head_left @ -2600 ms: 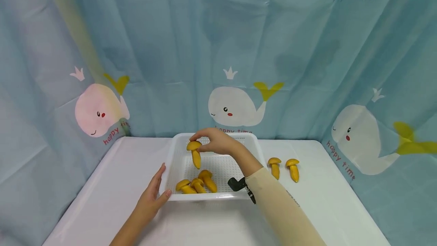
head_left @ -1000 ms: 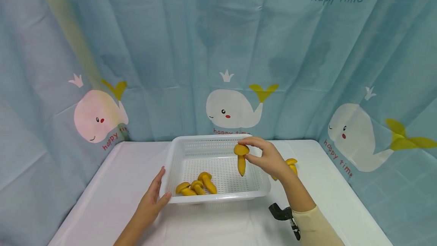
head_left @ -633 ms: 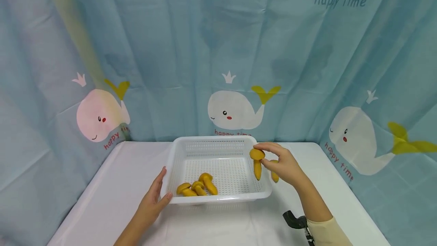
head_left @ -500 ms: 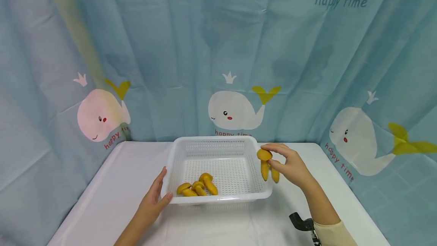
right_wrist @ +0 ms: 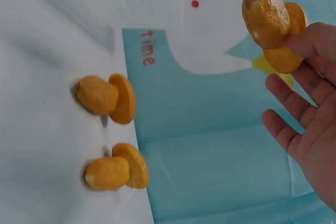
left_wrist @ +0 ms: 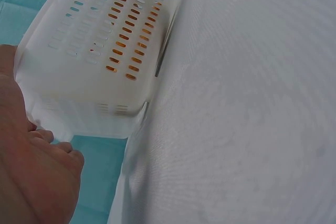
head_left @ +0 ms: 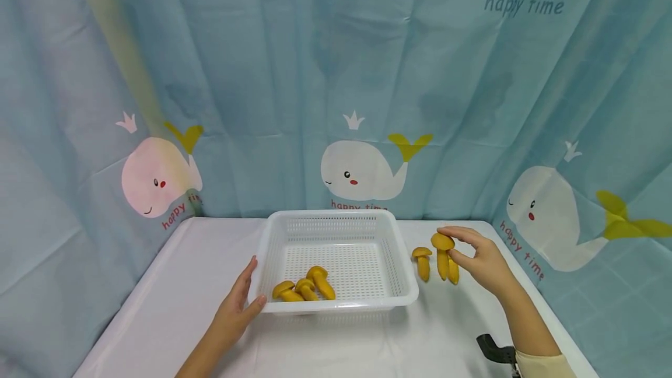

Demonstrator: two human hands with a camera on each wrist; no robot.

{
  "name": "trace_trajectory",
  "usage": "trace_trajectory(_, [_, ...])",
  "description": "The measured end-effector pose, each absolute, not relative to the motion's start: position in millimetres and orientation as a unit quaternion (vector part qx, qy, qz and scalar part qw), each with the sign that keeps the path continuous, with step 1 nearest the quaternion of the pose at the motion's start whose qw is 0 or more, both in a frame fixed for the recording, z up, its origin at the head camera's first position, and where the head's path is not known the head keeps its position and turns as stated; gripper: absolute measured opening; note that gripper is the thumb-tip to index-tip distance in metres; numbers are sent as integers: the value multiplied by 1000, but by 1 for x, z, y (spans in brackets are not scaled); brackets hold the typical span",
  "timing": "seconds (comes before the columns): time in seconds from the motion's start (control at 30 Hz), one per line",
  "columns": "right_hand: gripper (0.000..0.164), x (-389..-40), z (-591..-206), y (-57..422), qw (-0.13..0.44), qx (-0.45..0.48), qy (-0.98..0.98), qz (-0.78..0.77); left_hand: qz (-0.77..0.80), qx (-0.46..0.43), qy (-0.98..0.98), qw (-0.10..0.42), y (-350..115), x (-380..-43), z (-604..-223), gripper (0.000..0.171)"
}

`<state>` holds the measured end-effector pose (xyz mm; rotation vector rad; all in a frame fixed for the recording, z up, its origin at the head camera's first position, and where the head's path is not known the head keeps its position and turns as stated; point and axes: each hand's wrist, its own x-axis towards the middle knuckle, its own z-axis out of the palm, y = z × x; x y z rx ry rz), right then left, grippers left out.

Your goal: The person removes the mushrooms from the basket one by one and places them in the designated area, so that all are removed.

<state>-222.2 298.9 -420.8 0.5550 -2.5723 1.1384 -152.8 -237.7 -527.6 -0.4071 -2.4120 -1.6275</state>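
Between the thumb and fingers of my right hand (head_left: 485, 261) a yellow mushroom (head_left: 443, 242) is pinched by its cap, stem hanging down. In the right wrist view the held mushroom (right_wrist: 268, 19) is high above two mushrooms lying on the table, one nearer (right_wrist: 107, 174) and one beside it (right_wrist: 100, 95). The head view has them as a left mushroom (head_left: 422, 264) and a right mushroom (head_left: 454, 271) partly hidden behind the held one. My left hand (head_left: 233, 308) holds the left rim of a white perforated basket (head_left: 341, 304), thumb at its front corner.
Three yellow mushrooms (head_left: 307, 289) lie in the front left part of the basket. White cloth covers the table (head_left: 325, 346). Behind it hangs a blue curtain (head_left: 294, 74) with whale prints. A black camera mount (head_left: 496, 350) sits at my right wrist.
My right hand has carried the mushroom from over the basket, across its right rim, to above the mushrooms on the right. My left hand has stayed at the basket's left side.
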Motion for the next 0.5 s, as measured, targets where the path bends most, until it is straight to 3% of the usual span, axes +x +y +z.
trace_trajectory(0.5, [40,-231,-435,343,139,193,-896,374,-544,-114,-826,90,-236,-152,-527,83])
